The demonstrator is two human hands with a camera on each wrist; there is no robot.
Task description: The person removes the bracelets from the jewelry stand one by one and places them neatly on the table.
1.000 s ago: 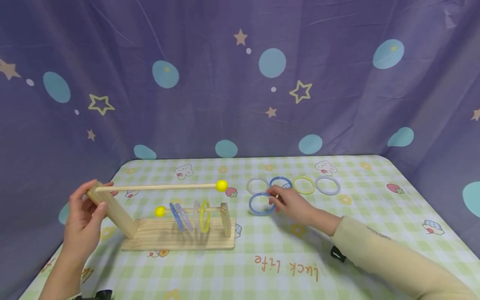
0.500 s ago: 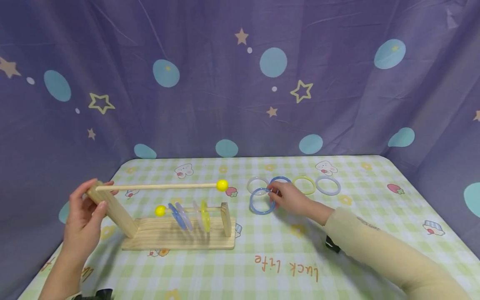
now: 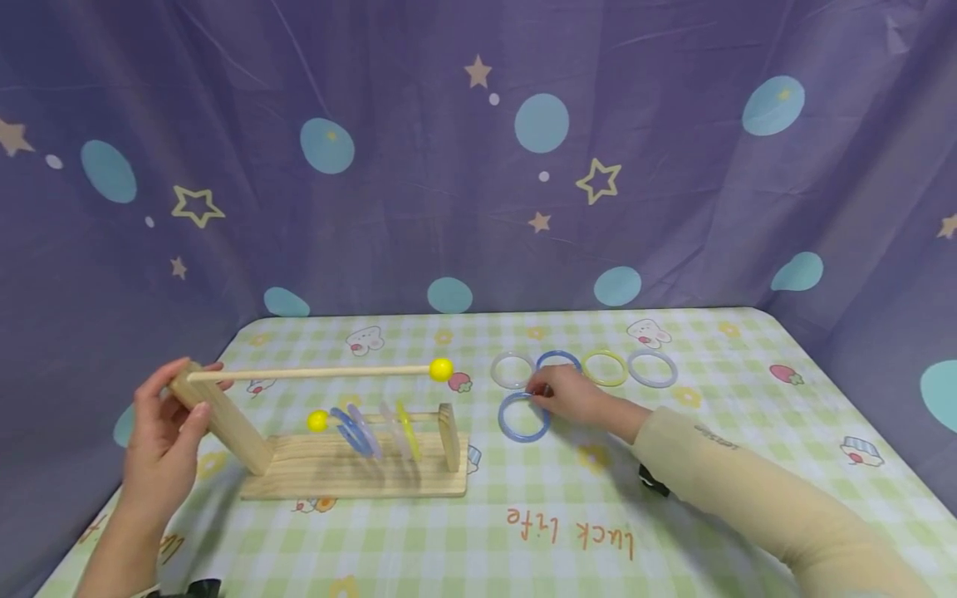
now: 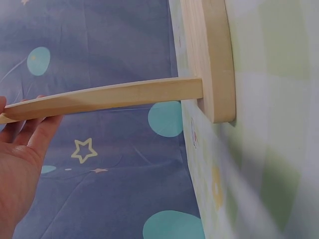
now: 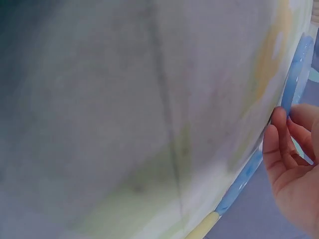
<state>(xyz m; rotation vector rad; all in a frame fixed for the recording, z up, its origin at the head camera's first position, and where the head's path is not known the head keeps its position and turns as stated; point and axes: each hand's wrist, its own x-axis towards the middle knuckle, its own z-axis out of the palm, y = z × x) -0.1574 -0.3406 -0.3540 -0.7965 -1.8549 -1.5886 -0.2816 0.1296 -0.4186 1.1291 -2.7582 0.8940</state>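
My left hand (image 3: 160, 440) grips the top of the tall post (image 4: 114, 95) of a wooden stand (image 3: 321, 480), thumb on the near side, fingers behind. From that post a long upper rod (image 3: 321, 373) runs right to a yellow ball (image 3: 441, 370). A lower rod, ending in another yellow ball (image 3: 317, 421), carries hanging rings: blue, lilac, a pale one and yellow (image 3: 409, 432), tilted and blurred. With thumb and fingertips my right hand (image 3: 571, 393) pinches the far edge of a blue ring (image 3: 524, 439), right of the stand, low at the table.
Behind the right hand lies a row of rings on the checked tablecloth (image 3: 718, 531): a clear one (image 3: 512, 354), a blue one (image 3: 559, 354) partly covered by the hand, a yellow one (image 3: 606, 384) and a lilac one (image 3: 653, 387). A patterned curtain (image 3: 419, 224) hangs behind the table.
The pinched blue ring rose and tilted a little, then came down slightly nearer me. Rings on the lower rod shifted their tilt. My left hand keeps its hold on the post.
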